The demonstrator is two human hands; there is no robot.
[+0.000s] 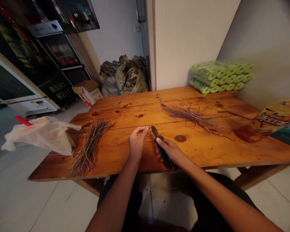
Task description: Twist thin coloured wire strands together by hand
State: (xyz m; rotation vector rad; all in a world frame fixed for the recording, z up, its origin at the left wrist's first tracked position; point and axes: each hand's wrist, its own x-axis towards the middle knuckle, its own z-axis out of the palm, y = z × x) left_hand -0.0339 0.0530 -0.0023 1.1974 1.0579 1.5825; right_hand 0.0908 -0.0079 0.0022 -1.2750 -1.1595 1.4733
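My right hand [172, 150] is wrapped round the dark handles of a pair of pliers [155, 131], whose jaws point away from me. Just left of the jaws, my left hand [136, 139] is closed in a pinch at the fingertips. A thin yellowish wire [120, 140] trails left from that hand; its end inside the fingers is too small to make out. On the table's left part lies a thick bundle of coloured wires [91, 145]. Beyond my right hand, a looser heap of wires [189, 114] spreads across the boards, mostly purple and tan.
The wooden table [135, 112] carries a white plastic bag [45, 133] at its left edge. To the right stand a bottle of orange liquid [261, 124] and a pack of green rolls [222, 75]. Behind the table are stuffed sacks [125, 75] and a cardboard box [88, 91].
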